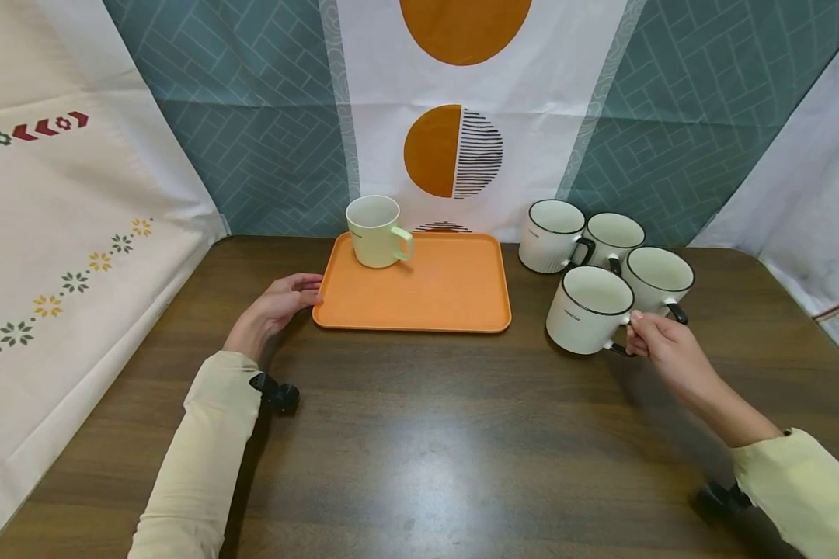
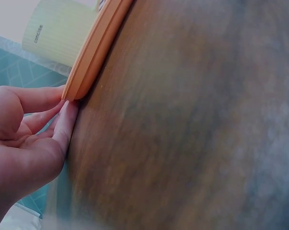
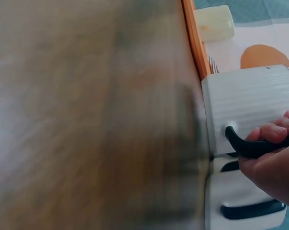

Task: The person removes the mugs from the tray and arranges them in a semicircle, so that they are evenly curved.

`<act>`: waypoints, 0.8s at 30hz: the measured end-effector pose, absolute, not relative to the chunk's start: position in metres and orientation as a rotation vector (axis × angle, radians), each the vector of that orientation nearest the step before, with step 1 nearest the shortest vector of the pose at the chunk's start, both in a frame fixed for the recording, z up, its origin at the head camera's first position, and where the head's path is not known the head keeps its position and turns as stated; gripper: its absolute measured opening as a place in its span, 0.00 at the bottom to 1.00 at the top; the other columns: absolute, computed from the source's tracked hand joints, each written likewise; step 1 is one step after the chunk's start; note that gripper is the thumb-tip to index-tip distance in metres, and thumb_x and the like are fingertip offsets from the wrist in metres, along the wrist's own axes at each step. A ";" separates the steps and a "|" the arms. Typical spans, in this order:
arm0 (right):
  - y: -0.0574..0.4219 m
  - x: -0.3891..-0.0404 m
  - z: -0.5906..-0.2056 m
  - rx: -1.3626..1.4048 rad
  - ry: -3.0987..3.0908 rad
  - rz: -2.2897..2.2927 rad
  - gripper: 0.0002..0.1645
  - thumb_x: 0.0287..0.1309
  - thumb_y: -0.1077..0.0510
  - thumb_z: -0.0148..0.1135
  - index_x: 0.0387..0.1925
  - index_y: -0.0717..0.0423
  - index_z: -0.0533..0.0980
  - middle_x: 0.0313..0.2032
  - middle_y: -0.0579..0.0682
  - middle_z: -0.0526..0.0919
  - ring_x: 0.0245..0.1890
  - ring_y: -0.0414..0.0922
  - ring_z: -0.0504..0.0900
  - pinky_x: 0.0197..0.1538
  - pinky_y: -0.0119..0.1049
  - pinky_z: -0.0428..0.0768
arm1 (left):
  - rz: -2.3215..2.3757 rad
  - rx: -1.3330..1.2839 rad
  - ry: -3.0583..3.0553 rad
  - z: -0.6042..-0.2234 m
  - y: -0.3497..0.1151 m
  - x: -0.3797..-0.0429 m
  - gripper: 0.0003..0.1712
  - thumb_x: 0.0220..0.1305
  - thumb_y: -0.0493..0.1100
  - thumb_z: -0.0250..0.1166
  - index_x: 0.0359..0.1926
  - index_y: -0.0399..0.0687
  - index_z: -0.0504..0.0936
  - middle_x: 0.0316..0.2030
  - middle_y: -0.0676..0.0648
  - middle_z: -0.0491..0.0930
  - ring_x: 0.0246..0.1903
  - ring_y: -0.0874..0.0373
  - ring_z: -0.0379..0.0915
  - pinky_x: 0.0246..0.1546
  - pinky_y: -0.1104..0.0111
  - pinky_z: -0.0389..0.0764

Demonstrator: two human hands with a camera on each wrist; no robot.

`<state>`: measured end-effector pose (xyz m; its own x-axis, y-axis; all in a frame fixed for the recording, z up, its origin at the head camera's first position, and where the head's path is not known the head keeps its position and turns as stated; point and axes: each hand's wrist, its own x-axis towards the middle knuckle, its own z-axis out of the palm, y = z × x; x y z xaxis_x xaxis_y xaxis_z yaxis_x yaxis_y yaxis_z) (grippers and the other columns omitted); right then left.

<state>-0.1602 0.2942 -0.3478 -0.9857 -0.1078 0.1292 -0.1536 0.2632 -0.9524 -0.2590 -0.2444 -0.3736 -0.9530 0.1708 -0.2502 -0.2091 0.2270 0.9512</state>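
In the head view an orange tray (image 1: pixel 436 283) bears a pale green mug (image 1: pixel 374 229) at its back left corner. My left hand (image 1: pixel 273 310) pinches the tray's left edge between thumb and fingers, as the left wrist view shows at the tray rim (image 2: pixel 94 52). At the right, my right hand (image 1: pixel 667 353) grips the black handle (image 3: pixel 259 146) of the nearest white mug (image 1: pixel 587 310), which has a black rim. The mug stands upright, its base close to the table. Behind it are the other white mugs (image 1: pixel 551 233), grouped together with their black handles towards me.
The brown wooden table (image 1: pixel 405 435) stretches in front of the tray. A patterned cloth backdrop (image 1: pixel 266 116) hangs right behind the table's far edge. White cloth (image 1: pixel 98 233) closes off the left side, and more white cloth (image 1: pixel 811 178) hangs at the right.
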 end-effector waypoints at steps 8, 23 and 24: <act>0.314 -0.149 -0.355 0.263 -2.477 1.840 0.19 0.74 0.58 0.43 0.28 0.63 0.72 0.25 0.44 0.71 0.28 0.36 0.73 0.34 0.22 0.74 | 1.783 -0.054 2.203 -0.373 -0.243 -0.259 0.33 0.68 0.28 0.53 0.70 0.27 0.52 0.64 0.31 0.57 0.54 0.52 0.64 0.53 0.73 0.71; 0.343 -0.139 -0.365 0.292 -2.455 1.867 0.18 0.74 0.59 0.43 0.30 0.64 0.72 0.25 0.45 0.70 0.30 0.36 0.74 0.34 0.23 0.73 | 1.792 -0.065 2.200 -0.374 -0.243 -0.259 0.32 0.68 0.27 0.52 0.70 0.27 0.52 0.65 0.31 0.57 0.56 0.50 0.62 0.61 0.66 0.66; 0.344 -0.139 -0.365 0.295 -2.445 1.886 0.18 0.74 0.59 0.43 0.30 0.64 0.72 0.25 0.46 0.70 0.30 0.36 0.74 0.35 0.22 0.73 | 1.790 -0.068 2.200 -0.374 -0.243 -0.259 0.32 0.68 0.27 0.52 0.70 0.27 0.52 0.65 0.31 0.57 0.57 0.50 0.62 0.62 0.65 0.65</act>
